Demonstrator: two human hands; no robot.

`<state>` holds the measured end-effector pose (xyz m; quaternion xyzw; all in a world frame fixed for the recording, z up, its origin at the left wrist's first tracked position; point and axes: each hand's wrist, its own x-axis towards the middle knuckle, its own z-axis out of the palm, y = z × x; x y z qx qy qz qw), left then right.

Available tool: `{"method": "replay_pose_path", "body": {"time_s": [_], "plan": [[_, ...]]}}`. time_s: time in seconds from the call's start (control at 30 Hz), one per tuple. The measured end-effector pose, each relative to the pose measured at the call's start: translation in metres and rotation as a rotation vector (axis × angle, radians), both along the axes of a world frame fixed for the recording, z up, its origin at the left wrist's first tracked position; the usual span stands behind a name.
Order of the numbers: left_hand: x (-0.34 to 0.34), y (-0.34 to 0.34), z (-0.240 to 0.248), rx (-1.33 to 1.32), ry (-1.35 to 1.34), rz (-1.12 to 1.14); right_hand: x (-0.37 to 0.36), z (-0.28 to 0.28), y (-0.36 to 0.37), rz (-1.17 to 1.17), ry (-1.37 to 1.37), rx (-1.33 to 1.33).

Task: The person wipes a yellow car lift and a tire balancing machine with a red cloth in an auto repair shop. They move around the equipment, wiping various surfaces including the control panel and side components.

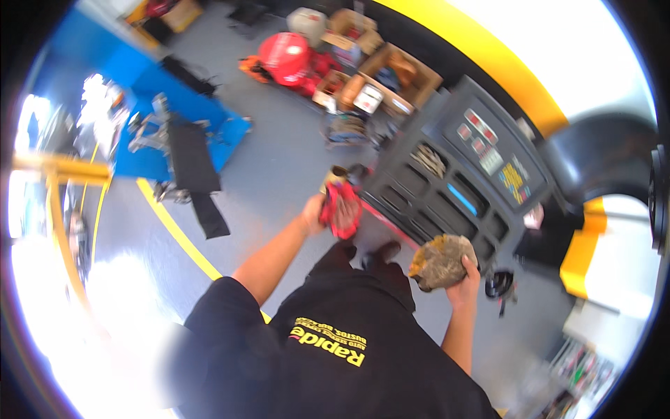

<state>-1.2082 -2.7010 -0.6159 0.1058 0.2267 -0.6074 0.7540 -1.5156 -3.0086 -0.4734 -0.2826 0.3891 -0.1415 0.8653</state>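
My left hand (316, 214) is closed on a red item with a grey-brown middle (342, 211), soft-looking like a work glove; blur hides its exact kind. Just beyond it is a small yellowish cylinder (335, 176), and I cannot tell whether the hand holds that too. In my right hand (466, 283) is a flat, rounded, dirty grey-brown pad (442, 262) with yellow patches along its left side. The thumb lies over its edge, and the other fingers are mostly hidden. This pad is by the near edge of the dark grey wheel balancer (457, 140).
The balancer's top has moulded trays with weights (429, 160) and a blue strip (462, 199); its black curved hood (604, 157) rises at right. Cardboard boxes (412, 70) and a red round container (285, 59) stand beyond. A blue lift (139, 91) is at left.
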Motion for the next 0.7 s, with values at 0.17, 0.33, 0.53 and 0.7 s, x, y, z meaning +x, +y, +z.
{"method": "replay_pose_path", "body": {"time_s": [0.17, 0.33, 0.53, 0.7], "plan": [[-0.079, 0.064, 0.059, 0.305, -0.225, 0.159, 0.040, 0.001, -0.007, 0.284, 0.066, -0.025], [-0.095, 0.005, 0.175, -0.073, -0.572, -0.098, 0.081, -0.025, -0.015, 0.597, 0.002, -0.099], [-0.109, -0.096, 0.367, -0.215, -2.188, -0.039, 0.130, -0.022, 0.040, 1.039, -0.124, -0.108], [-0.156, -0.064, 0.392, 0.078, -2.370, 0.057, 0.133, -0.006, 0.139, 1.269, -0.141, -0.065]]}}
